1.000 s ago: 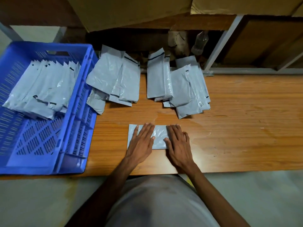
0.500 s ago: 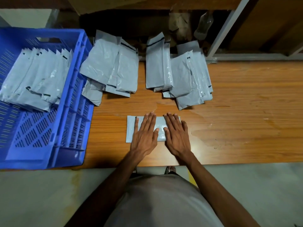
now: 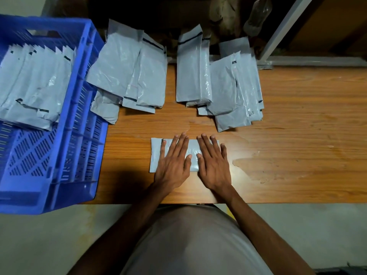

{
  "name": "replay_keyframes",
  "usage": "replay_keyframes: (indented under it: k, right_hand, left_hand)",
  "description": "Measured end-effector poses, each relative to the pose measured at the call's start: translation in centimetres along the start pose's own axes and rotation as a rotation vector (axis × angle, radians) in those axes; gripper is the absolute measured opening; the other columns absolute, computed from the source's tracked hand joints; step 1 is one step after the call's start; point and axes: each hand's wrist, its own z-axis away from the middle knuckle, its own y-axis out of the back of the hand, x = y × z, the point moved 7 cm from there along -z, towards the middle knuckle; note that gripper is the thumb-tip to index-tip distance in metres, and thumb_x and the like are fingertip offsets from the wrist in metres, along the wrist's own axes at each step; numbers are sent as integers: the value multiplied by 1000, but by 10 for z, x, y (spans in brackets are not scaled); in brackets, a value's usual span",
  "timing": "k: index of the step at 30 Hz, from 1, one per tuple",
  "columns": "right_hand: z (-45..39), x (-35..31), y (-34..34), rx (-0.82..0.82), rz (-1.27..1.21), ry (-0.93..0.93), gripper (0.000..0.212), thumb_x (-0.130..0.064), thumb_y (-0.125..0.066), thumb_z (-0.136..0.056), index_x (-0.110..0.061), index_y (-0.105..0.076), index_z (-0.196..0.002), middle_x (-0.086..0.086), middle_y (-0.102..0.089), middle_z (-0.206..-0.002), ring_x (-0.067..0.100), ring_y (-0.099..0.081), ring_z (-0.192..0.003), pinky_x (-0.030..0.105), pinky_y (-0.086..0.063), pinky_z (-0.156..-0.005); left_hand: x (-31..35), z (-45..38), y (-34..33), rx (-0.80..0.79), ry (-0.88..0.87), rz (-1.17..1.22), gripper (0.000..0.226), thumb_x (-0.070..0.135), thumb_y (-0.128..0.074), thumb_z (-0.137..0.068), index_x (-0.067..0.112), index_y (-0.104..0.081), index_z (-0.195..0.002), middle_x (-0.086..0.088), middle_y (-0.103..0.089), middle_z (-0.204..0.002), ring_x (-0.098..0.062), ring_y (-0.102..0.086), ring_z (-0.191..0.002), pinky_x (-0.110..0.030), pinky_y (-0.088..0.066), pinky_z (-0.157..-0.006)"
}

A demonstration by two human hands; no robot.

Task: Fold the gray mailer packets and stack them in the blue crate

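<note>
A: Where is the packet being worked on?

B: A folded gray mailer packet lies flat on the wooden surface, near its front edge, long side running left to right. Both hands are on top of it.

A: How do the hands sit?

B: The left hand covers the left and middle part, palm down, fingers straight and slightly spread, pointing away from the person. The right hand lies just beside it over the right end, also palm down with straight fingers. The thumbs nearly meet over the middle of the packet. Nothing is pinched or curled around; the flat hands press the packet against the surface. A strip of the packet shows bare to the left of the left hand.

A: And the other packets?

B: Two loose piles lie farther back on the surface: a left pile just beside the blue crate, and a right pile behind the hands. Both are well apart from the pressed packet. Inside the crate, at the left of the surface, a row of folded packets lies overlapping toward its back.

A: Anything else?

B: A clear plastic bottle stands in the dark space behind the surface, beside a pale metal frame bar.
</note>
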Motion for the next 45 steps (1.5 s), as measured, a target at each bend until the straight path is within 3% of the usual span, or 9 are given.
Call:
replay_keyframes:
  k: [11,16,18,21,24,30,36,45]
  right_hand:
    - [2,-2,1,-5,14,15,58,-40,-20,-112,-28,-13,-168,-9,-8,-175,13,2,-162,49,-6,-131]
    - [5,-12,5,37,55,2,58,-41,-25,-113,-24,-19,-167,-5,-12,-175,11,2,-162,48,-1,-131]
    - [2,-27,3,34,72,64,57,-41,-27,-113,-22,-22,-167,-4,-13,-174,11,2,-161,46,1,-131]
    - [-7,-38,-6,8,60,111,57,-40,-28,-113,-22,-21,-167,-5,-15,-174,11,1,-161,47,-4,-131]
    - [-11,-37,-13,-2,119,104,57,-41,-27,-113,-26,-18,-168,-8,-13,-174,12,0,-162,49,-7,-131]
    - [-14,-37,-13,-25,150,96,58,-40,-28,-113,-33,-11,-168,-12,-8,-174,13,0,-162,48,-6,-131]
    - [-16,-38,-13,-24,140,106,59,-39,-30,-112,-30,-15,-168,-10,-11,-174,15,-2,-162,48,-7,-131]
    - [-16,-41,-14,-50,144,116,58,-40,-27,-112,-32,-13,-168,-10,-10,-175,15,-1,-162,49,-6,-131]
  left_hand:
    - [-1,0,-2,-55,1,5,65,48,-10,-111,18,2,-167,1,8,-174,-14,12,-160,-56,2,-128]
    - [-13,4,13,10,6,281,60,44,-22,-111,18,-22,-165,5,-17,-173,-8,1,-160,-51,-6,-129]
    - [-27,11,20,59,28,178,60,43,-22,-110,17,-28,-164,3,-24,-171,-12,-5,-160,-50,-10,-130]
    - [-50,16,11,-9,34,17,63,51,-14,-112,21,-9,-167,5,-6,-174,-14,6,-161,-53,-6,-129]
    - [-59,16,5,-48,24,19,66,55,-14,-112,23,2,-167,7,5,-174,-12,11,-160,-53,-5,-129]
    - [-58,15,6,-29,37,12,67,54,-19,-112,22,2,-167,6,4,-175,-12,7,-160,-52,-9,-129]
    - [-58,14,7,-16,34,18,69,53,-27,-111,22,-1,-167,5,2,-175,-12,5,-160,-51,-8,-129]
    - [-56,15,12,-39,43,18,68,55,-19,-111,24,1,-167,7,3,-175,-11,8,-160,-48,0,-130]
